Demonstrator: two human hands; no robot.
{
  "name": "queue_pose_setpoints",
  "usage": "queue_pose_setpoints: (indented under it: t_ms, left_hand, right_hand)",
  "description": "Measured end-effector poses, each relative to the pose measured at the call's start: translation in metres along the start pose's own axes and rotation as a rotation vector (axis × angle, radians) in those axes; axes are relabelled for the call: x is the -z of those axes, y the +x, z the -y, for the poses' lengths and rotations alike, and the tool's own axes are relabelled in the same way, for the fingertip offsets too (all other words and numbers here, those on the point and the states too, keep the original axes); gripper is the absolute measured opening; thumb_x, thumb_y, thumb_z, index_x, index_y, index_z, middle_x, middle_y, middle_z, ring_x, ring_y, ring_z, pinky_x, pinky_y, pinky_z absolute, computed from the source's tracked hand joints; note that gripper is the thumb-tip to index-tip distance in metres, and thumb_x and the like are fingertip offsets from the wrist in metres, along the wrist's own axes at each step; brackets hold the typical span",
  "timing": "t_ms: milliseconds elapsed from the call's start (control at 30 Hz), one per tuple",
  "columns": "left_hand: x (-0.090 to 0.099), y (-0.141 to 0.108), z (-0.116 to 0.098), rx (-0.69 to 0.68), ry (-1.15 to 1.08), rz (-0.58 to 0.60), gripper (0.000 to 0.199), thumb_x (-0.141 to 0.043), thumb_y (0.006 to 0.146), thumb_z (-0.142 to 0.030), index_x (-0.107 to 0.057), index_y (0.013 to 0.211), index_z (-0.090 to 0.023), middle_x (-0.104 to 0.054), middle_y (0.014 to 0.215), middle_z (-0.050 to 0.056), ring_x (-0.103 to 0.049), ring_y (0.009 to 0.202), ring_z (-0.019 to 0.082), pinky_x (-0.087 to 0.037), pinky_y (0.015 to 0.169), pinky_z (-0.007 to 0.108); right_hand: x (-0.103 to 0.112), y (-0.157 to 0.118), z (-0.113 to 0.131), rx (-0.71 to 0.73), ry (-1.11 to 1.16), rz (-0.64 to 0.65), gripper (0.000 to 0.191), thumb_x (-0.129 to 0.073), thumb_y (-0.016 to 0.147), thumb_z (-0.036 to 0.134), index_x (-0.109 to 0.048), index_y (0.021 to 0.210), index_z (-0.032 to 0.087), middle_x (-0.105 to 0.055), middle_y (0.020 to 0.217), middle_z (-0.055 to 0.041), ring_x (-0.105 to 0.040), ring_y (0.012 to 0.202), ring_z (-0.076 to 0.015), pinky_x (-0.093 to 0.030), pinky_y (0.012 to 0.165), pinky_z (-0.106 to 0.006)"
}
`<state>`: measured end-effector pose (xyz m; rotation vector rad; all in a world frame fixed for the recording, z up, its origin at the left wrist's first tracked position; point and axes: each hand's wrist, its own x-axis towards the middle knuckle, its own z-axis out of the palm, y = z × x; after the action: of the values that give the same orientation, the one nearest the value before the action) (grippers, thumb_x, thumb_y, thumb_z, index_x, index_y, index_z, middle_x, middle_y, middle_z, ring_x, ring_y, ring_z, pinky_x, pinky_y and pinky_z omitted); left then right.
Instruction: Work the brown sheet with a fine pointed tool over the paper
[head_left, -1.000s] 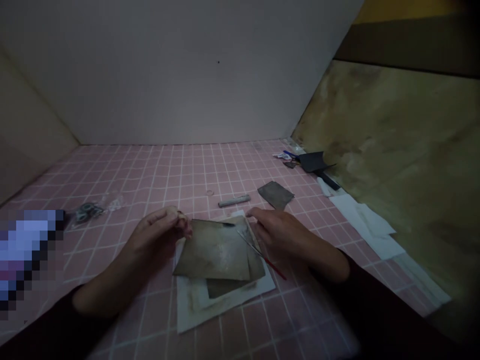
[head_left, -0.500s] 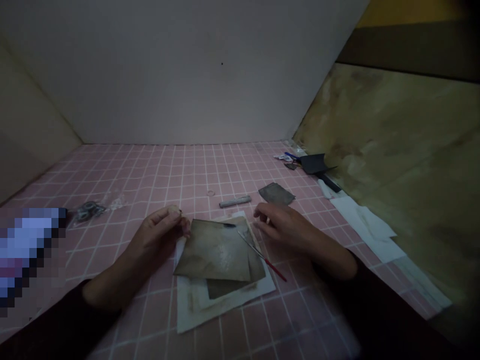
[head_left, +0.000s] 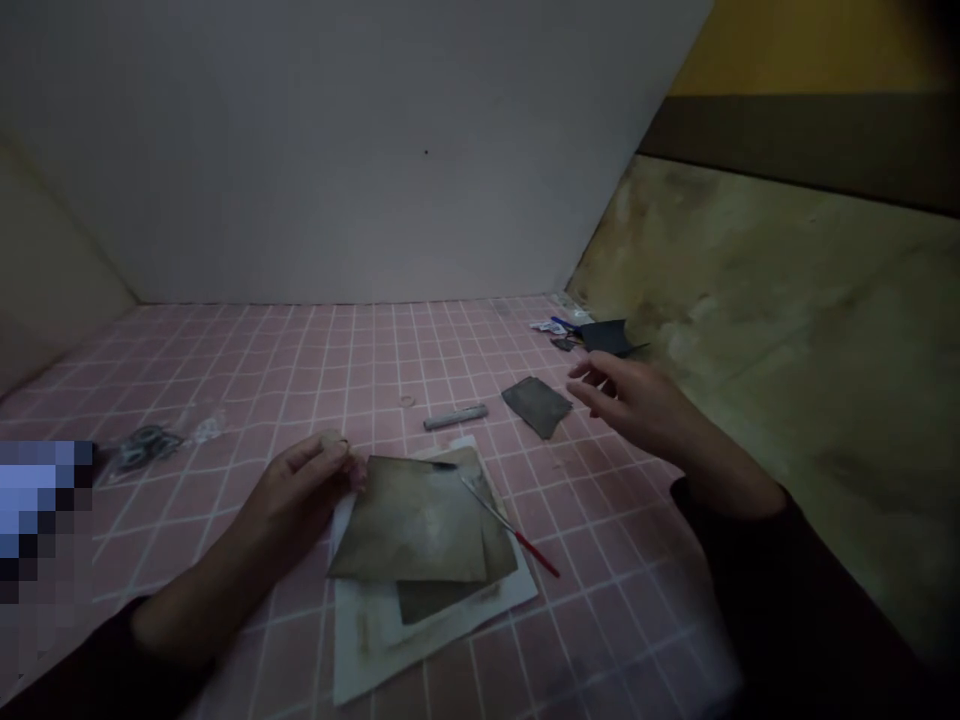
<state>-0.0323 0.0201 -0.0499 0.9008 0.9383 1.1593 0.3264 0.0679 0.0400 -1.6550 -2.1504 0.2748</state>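
My left hand (head_left: 304,485) is closed in a pinch beside the left edge of the stacked sheets. Only a sliver of something small and dark shows at its fingertips. Grey-brown sheets (head_left: 420,525), like sandpaper, lie on white paper (head_left: 360,660). A thin metal tool with a red handle (head_left: 538,553) rests across their right edge. My right hand (head_left: 619,395) hovers with its fingers apart and bent, just right of a small stack of dark grey pieces (head_left: 536,405). Nothing shows in it. Past its fingertips is a black dustpan-like thing (head_left: 606,335).
On the pink checked cloth (head_left: 285,350) lie a grey rod (head_left: 455,417) and a small pale ring (head_left: 406,401). Clear plastic bags with grey metal parts (head_left: 146,447) sit at left. A blurred-out screen (head_left: 41,490) is at the left edge. A wall (head_left: 360,200) stands behind.
My right hand has moved right and away from me, uncovering the dark grey pieces. My left hand keeps its pinch by the sheets. The view has turned slightly to the right.
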Motion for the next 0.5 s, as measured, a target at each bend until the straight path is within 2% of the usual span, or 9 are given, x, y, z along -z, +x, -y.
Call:
queue_pose_setpoints:
  t_ms: [167,233,267,367,500]
  left_hand:
    - [-0.004,-0.001,-0.004,0.078,0.039,-0.065,0.033,-0.081,0.069,-0.045,-0.063,0.063,-0.017,-0.059,0.061,-0.001,-0.053,0.064,0.013,-0.044,0.06,0.02]
    - [-0.002,-0.001,-0.003,0.094,0.071,-0.106,0.036,-0.087,0.059,-0.042,-0.061,0.056,-0.018,-0.059,0.06,-0.001,-0.051,0.063,0.014,-0.044,0.059,0.021]
    - [0.0,0.0,-0.001,0.11,0.082,-0.108,0.036,-0.086,0.059,-0.045,-0.062,0.056,-0.018,-0.06,0.061,-0.001,-0.052,0.065,0.015,-0.045,0.06,0.021]
    - [0.009,0.002,0.006,0.13,0.04,-0.119,0.039,-0.085,0.06,-0.051,-0.061,0.055,-0.02,-0.058,0.061,-0.001,-0.053,0.066,0.016,-0.047,0.061,0.024]
    - [0.016,0.006,0.014,0.126,0.07,-0.212,0.043,-0.084,0.056,-0.055,-0.059,0.052,-0.021,-0.058,0.058,0.0,-0.053,0.065,0.019,-0.048,0.061,0.027]
  right_hand:
    - [0.012,0.021,-0.056,-0.207,-0.14,-0.124,0.015,-0.054,0.092,0.027,-0.063,0.098,0.017,-0.07,0.082,-0.0039,-0.065,0.061,-0.0155,-0.048,0.058,-0.027]
    - [0.014,0.031,-0.084,-0.286,-0.216,-0.18,0.018,-0.054,0.093,0.024,-0.062,0.106,0.014,-0.07,0.089,-0.0061,-0.067,0.068,-0.0168,-0.052,0.063,-0.03]
    - [0.014,0.035,-0.096,-0.319,-0.253,-0.199,0.02,-0.055,0.094,0.024,-0.062,0.11,0.013,-0.069,0.094,-0.0073,-0.067,0.075,-0.0179,-0.054,0.068,-0.032]
    - [0.008,0.046,-0.125,-0.355,-0.347,-0.188,0.031,-0.06,0.096,0.033,-0.059,0.122,0.016,-0.062,0.119,-0.0088,-0.065,0.098,-0.0213,-0.056,0.082,-0.041]
    - [-0.01,0.056,-0.141,-0.313,-0.487,-0.171,0.032,-0.059,0.096,0.032,-0.058,0.124,0.017,-0.06,0.125,-0.0098,-0.063,0.104,-0.023,-0.054,0.087,-0.044]
